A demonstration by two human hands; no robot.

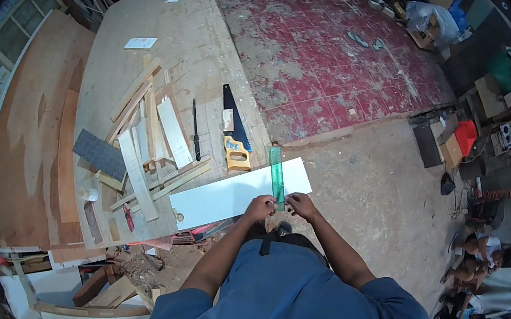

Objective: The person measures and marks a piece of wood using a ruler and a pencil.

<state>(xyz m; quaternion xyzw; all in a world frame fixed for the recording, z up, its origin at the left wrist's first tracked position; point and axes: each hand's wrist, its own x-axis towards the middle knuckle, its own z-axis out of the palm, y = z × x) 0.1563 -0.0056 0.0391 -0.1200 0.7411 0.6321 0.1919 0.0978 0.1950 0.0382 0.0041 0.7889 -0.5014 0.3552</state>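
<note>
A green see-through ruler point(277, 173) lies crosswise over a long white board point(219, 197) near its right end. The board rests on the worktable and juts past its right edge. My left hand point(261, 208) is closed at the board's near edge, just left of the ruler; what its fingers hold is too small to make out. On the other side, my right hand point(300, 207) has its fingers pinched at the ruler's near end. Beyond the board lies a handsaw point(235, 133) with a yellow handle, a small pale block point(228, 120) on its blade.
Several wood strips point(151, 118) are piled on the worktable point(190, 46), with a dark narrow tool point(195, 128) beside them. Red-handled pliers point(128, 218) lie near the front edge. A red tiled floor point(332, 54) spreads right. A person point(477, 253) sits at lower right.
</note>
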